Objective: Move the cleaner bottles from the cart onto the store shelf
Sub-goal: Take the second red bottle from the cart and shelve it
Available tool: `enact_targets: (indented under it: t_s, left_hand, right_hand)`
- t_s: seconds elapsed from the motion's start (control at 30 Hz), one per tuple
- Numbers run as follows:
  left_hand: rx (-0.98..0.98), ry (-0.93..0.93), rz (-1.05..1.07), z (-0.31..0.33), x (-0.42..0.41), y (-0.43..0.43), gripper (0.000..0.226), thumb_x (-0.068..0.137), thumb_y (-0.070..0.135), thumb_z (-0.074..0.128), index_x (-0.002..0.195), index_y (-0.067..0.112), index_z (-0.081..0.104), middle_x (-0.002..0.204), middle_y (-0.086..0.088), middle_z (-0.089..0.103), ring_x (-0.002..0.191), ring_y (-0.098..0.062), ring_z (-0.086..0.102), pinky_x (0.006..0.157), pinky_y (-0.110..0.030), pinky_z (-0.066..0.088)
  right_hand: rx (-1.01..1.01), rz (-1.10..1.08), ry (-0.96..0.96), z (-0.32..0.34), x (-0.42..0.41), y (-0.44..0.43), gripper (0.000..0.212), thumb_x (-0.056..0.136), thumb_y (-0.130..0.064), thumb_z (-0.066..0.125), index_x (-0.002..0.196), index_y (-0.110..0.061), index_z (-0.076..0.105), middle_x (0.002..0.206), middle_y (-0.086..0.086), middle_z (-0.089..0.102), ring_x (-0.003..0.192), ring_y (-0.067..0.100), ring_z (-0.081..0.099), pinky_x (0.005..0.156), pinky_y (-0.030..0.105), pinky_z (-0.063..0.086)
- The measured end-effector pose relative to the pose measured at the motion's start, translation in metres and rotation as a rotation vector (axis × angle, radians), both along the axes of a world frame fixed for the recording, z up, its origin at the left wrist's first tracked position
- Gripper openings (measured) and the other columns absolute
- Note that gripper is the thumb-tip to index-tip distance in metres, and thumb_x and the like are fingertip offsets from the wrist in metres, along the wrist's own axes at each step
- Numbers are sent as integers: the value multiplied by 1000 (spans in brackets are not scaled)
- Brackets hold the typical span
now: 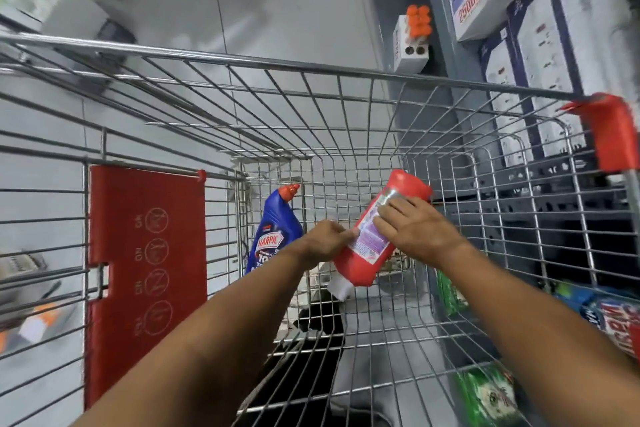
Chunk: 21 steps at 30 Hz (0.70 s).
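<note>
A red cleaner bottle (pixel 363 263) with a white cap at its near end lies tilted inside the wire cart (pixel 311 69), its base pointing away. My left hand (pixel 325 241) grips its left side and my right hand (pixel 419 230) lies over its label from the right. A blue Harpic bottle (pixel 273 236) with a red nozzle stands against the cart's far left corner, just left of my left hand. The store shelf (pixel 440 10) runs along the right side, beyond the cart.
A red plastic child-seat flap (pixel 145 270) hangs on the cart's left wall. White boxed goods (pixel 540 80) fill the shelf at right. A small white box with orange caps (pixel 414 42) sits on the floor by the shelf. Green and blue packs (pixel 485 392) lie low at right.
</note>
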<state>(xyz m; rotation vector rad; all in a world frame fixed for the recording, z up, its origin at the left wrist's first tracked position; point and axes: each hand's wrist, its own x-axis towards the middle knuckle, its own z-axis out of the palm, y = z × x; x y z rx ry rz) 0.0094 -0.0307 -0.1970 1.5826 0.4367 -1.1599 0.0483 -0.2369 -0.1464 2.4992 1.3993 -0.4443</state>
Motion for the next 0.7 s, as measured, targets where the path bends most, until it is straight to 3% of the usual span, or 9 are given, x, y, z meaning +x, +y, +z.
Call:
enact_targets:
  t_s: [0.07, 0.17, 0.23, 0.33, 0.43, 0.5, 0.57, 0.63, 0.7]
  left_hand:
    - [-156, 93, 125, 0, -7, 3, 40, 87, 44, 60, 88, 7, 73, 86, -6, 77, 83, -24, 71, 75, -36, 59]
    - [-330, 196, 367, 18, -12, 4, 32, 88, 29, 65, 106, 3, 70, 97, -12, 75, 84, -23, 71, 73, -34, 60]
    - [-292, 140, 398, 37, -12, 8, 30, 87, 16, 65, 112, 0, 66, 101, -14, 72, 84, -23, 69, 69, -32, 60]
    - [-148, -16, 297, 67, -6, 12, 27, 84, 0, 62, 110, 4, 64, 104, -14, 68, 85, -20, 66, 80, -37, 58]
    - [-199, -242, 273, 110, 4, 10, 28, 87, -3, 59, 112, 7, 65, 106, -6, 70, 90, -15, 66, 81, -28, 55]
    - [-237, -397, 246, 142, 12, 6, 33, 87, 0, 60, 120, 6, 63, 116, -10, 69, 104, -16, 64, 90, -25, 53]
    - [-278, -499, 239, 177, 15, 1, 22, 86, 0, 62, 106, 7, 69, 103, -8, 75, 97, -16, 69, 88, -25, 55]
    - [-320, -555, 270, 211, 14, -5, 14, 83, -1, 64, 89, 11, 67, 82, 0, 78, 78, -12, 71, 78, -27, 58]
    - [-395, -616, 251, 246, 9, -14, 18, 77, 4, 67, 94, 6, 65, 78, 0, 78, 73, -13, 71, 73, -28, 60]
  right_hand:
    - [52, -86, 98, 6, 4, -2, 46, 71, -13, 72, 116, -7, 63, 120, 16, 67, 111, 36, 63, 90, 51, 54]
    - [138, -319, 412, 21, 9, -6, 48, 91, -27, 37, 137, -17, 45, 147, 8, 46, 135, 29, 42, 105, 51, 42]
    - [171, -393, 452, 29, 6, -13, 57, 86, -17, 49, 139, -34, 35, 152, -5, 39, 134, 24, 42, 105, 49, 43]
    - [241, -646, 534, 44, -6, -16, 70, 80, -22, 66, 136, -46, 31, 142, -7, 51, 117, 17, 56, 104, 39, 43]
    - [592, -966, 812, 76, -22, -12, 55, 76, -35, 75, 123, -43, 48, 115, -12, 66, 102, 6, 64, 99, 33, 49]
    - [790, -1077, 919, 105, -31, -12, 51, 78, -16, 75, 116, -38, 49, 110, -14, 64, 95, -10, 63, 92, 16, 50]
    - [916, -1089, 928, 137, -42, -17, 51, 82, 0, 66, 117, -29, 44, 107, -10, 62, 86, -17, 62, 77, 6, 49]
    - [1036, -1067, 926, 172, -56, -21, 43, 86, 1, 61, 118, -24, 47, 109, -8, 62, 89, -9, 65, 75, 12, 53]
    - [1210, -1072, 902, 206, -76, -26, 37, 87, 3, 58, 117, -18, 52, 110, -4, 63, 89, 0, 67, 77, 20, 56]
